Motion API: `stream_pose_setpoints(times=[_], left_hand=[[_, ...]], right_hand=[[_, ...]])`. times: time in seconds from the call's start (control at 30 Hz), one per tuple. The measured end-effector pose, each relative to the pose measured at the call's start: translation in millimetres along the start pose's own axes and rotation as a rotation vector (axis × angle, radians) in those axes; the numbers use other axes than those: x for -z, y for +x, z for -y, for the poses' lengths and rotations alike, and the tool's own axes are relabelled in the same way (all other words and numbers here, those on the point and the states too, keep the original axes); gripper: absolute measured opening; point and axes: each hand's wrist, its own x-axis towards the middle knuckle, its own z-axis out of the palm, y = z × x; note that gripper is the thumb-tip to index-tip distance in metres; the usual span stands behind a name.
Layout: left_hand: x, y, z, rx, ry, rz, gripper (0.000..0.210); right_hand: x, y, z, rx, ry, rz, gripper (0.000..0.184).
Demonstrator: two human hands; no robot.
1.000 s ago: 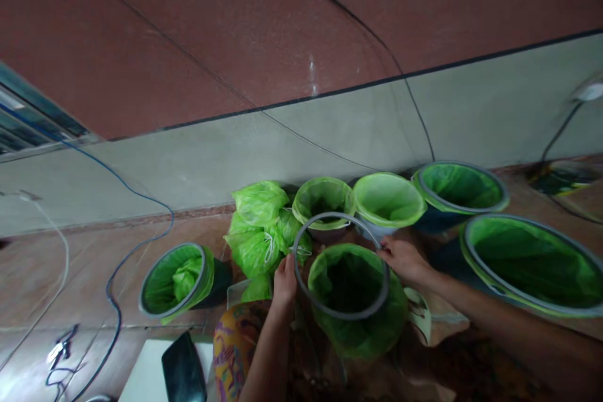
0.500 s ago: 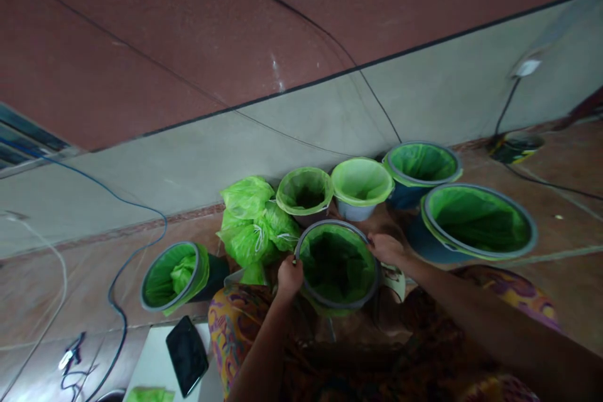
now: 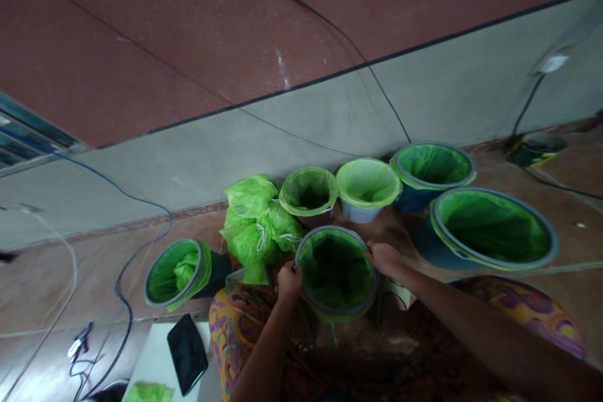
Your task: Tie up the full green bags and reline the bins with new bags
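Observation:
A dark bucket [image 3: 301, 292] with a grey rim and a green plastic liner stands between my knees. My left hand [image 3: 289, 279] is closed on the left side of its rim. On the opposite side, my right hand [image 3: 384, 259] grips the rim with curled fingers. The green bag [image 3: 336, 270] lines the inside and hangs a little over the edge; its bottom is in shadow. Just behind stand a lined bucket [image 3: 309, 191] and a white lined bucket [image 3: 369, 183]. Tied green bags [image 3: 259, 226] are piled beyond my left hand.
Two blue lined buckets [image 3: 433, 166] [image 3: 494, 229] stand to the right. A tipped lined bucket [image 3: 174, 273] lies left, near a blue hose [image 3: 125, 276]. A black tablet [image 3: 187, 353] rests on a white surface [image 3: 151, 352]. The wall [image 3: 207, 144] runs behind.
The view has shifted slightly, so most things sit a little farther right. Both hands keep their hold on the bucket's rim.

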Motion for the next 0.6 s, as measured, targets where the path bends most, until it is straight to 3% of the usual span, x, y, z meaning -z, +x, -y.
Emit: stream_pose_setpoints(times=[0.3, 0.6], left_hand=[[-19.9, 5.2, 14.7, 0.041, 0.021, -0.013, 0.021], [-27.6, 13.8, 11.3, 0.198, 0.091, -0.002, 0.023]], right_hand=[[1.7, -0.3, 3.5, 0.008, -0.140, 0.077, 0.026], [6.2, -1.6, 15.1, 0.003, -0.148, 0.089, 0.025]])
